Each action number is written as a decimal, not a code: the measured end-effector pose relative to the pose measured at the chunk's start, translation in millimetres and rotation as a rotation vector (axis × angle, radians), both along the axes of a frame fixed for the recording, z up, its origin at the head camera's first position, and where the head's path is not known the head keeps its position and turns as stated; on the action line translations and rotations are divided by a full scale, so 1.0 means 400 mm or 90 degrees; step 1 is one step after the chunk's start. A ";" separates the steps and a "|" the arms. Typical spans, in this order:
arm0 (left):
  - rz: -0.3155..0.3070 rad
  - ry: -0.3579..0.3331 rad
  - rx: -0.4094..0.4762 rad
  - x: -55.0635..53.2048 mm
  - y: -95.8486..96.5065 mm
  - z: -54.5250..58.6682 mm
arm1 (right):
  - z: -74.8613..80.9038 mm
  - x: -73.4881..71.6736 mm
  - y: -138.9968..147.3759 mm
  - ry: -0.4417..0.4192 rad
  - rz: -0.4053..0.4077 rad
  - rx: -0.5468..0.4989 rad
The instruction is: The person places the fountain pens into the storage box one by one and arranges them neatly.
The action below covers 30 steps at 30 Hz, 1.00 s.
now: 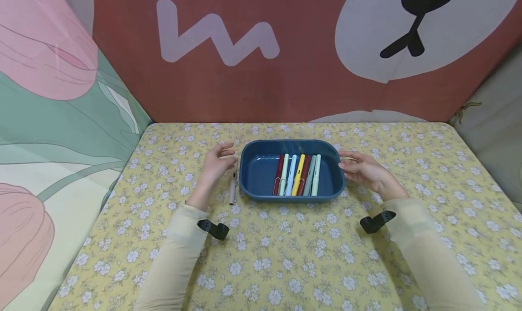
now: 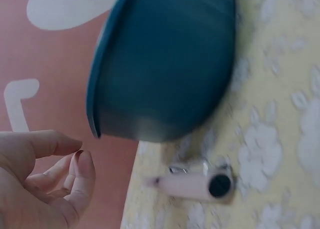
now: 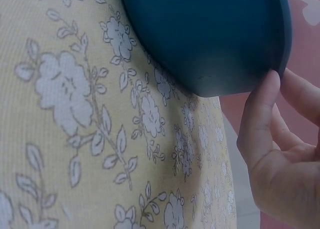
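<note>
A dark blue rectangular tray (image 1: 258,175) with rounded corners holds several pens (image 1: 301,175) side by side, in dark red, pale green, light blue, yellow and grey-green. My right hand (image 1: 367,173) pinches the rim at the tray's right end, thumb and fingers on either side of it in the right wrist view. Left of the tray, my left hand (image 1: 215,164) hovers with loosely bent fingers and nothing between them. Just below those fingers a pale pinkish pen (image 2: 185,185) lies on the cloth, outside the tray, its dark round end toward the left wrist camera.
A yellow floral cloth (image 1: 265,256) covers the table. Behind it hangs a reddish-brown printed fabric (image 1: 302,89), with a leaf-and-flower fabric (image 1: 49,121) on the left side and a grey one (image 1: 497,112) at the right. Each sleeve carries a small black wrist camera.
</note>
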State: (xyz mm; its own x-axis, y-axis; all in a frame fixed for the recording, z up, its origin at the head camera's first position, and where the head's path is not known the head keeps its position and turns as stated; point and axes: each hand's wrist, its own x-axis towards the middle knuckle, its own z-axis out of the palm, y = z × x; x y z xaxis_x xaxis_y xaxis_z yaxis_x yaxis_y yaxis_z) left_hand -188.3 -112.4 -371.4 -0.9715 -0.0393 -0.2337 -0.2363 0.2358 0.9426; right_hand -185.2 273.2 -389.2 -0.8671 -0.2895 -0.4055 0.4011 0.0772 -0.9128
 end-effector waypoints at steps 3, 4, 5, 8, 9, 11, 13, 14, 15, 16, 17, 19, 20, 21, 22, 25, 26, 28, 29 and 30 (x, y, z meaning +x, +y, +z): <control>-0.012 -0.013 -0.021 0.000 -0.015 -0.015 | 0.001 0.000 -0.002 0.001 0.001 -0.001; -0.018 -0.018 -0.027 0.000 -0.021 -0.019 | 0.001 0.000 -0.003 0.001 0.001 -0.001; -0.022 -0.026 -0.031 0.002 -0.026 -0.023 | 0.002 0.000 -0.003 0.000 0.001 -0.003; -0.032 -0.044 -0.038 0.007 -0.041 -0.034 | 0.003 0.000 -0.006 0.001 0.001 -0.006; -0.034 -0.048 -0.042 0.009 -0.045 -0.037 | 0.003 0.000 -0.006 0.000 0.000 -0.006; -0.039 -0.057 -0.047 0.012 -0.054 -0.043 | 0.004 0.000 -0.007 0.000 -0.001 -0.009; -0.045 -0.066 -0.053 0.013 -0.060 -0.050 | 0.004 0.001 -0.007 0.002 -0.002 -0.008; -0.048 -0.069 -0.058 0.014 -0.063 -0.053 | 0.004 0.001 -0.006 0.002 -0.002 -0.006; -0.052 -0.072 -0.062 0.015 -0.066 -0.055 | 0.004 0.002 -0.006 0.002 -0.004 -0.006; -0.055 -0.077 -0.065 0.016 -0.068 -0.058 | 0.004 0.002 -0.006 0.002 -0.004 -0.006; -0.058 -0.080 -0.068 0.017 -0.069 -0.060 | 0.003 0.003 -0.006 0.003 -0.005 -0.005; -0.061 -0.089 -0.078 0.018 -0.071 -0.064 | 0.003 0.004 -0.005 0.004 -0.006 -0.002; -0.062 -0.093 -0.080 0.018 -0.072 -0.066 | 0.002 0.004 -0.005 0.004 -0.006 0.000; -0.064 -0.096 -0.085 0.018 -0.072 -0.068 | 0.002 0.004 -0.004 0.005 -0.007 0.000; -0.066 -0.098 -0.090 0.019 -0.073 -0.070 | 0.001 0.004 -0.004 0.006 -0.006 0.002; -0.074 -0.101 -0.106 0.020 -0.073 -0.076 | -0.002 0.004 -0.003 0.007 -0.006 0.007; -0.076 -0.100 -0.105 0.021 -0.073 -0.078 | -0.002 0.004 -0.002 0.008 -0.006 0.007; -0.081 -0.101 -0.100 0.024 -0.071 -0.079 | -0.003 0.004 -0.002 0.008 -0.006 0.009; -0.082 -0.103 -0.096 0.025 -0.070 -0.079 | -0.003 0.004 -0.001 0.009 -0.006 0.010; -0.082 -0.105 -0.090 0.027 -0.069 -0.080 | -0.004 0.004 -0.001 0.010 -0.005 0.012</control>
